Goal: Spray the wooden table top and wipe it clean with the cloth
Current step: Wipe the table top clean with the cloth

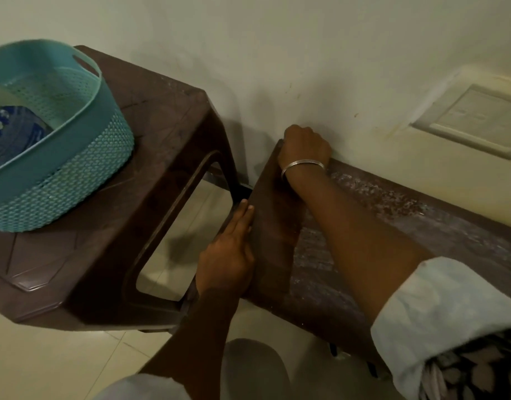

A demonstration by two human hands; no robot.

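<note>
The low wooden table stands against the wall on the right, its dark top dusty and blotched with pale marks. My left hand lies with straight fingers pressed along the table's left edge. My right hand, with a metal bangle on the wrist, is curled over the table's far left corner where it meets the wall. No cloth or spray bottle is in view.
A brown plastic stool stands close to the table's left side and carries a teal woven basket with a blue item inside. A switch plate sits on the wall. Pale floor tiles lie below.
</note>
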